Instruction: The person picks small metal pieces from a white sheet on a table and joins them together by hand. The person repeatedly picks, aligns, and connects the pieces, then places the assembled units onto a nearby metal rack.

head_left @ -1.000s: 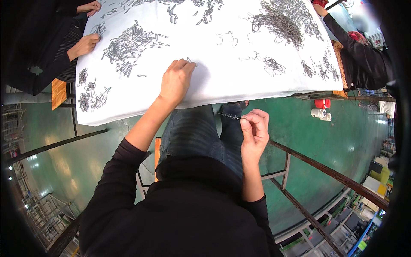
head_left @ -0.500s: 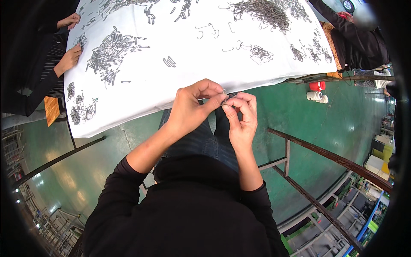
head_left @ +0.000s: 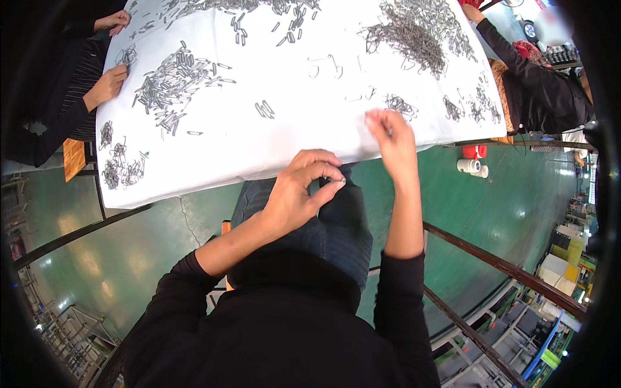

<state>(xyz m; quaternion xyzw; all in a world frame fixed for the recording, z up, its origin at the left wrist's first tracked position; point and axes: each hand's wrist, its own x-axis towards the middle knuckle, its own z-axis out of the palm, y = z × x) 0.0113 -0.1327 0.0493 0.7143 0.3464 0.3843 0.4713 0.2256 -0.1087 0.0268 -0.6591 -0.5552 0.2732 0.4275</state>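
My left hand hangs just off the near edge of the white-covered table, thumb and forefinger pinched together. What lies between the tips is too small to make out. Above the cloth by the table edge is my right hand, its fingertips smeared by motion. Just beyond it lies a small pile of bent wire hooks. Several single wire hooks are spread farther off. Left of centre sits a heap of small grey elongated metal links, with a few separate links nearer the middle.
A large tangle of wire pieces covers the far right. At the left edge a co-worker's hands handle wire pieces; another person in black is at the right. Red and white containers stand on the green floor beside metal rails.
My hands have come apart. The right one has moved up and right over the cloth toward the small hook pile; the left stays pinched, slightly lower. At right, the other person's arm now reaches over the table's far edge.
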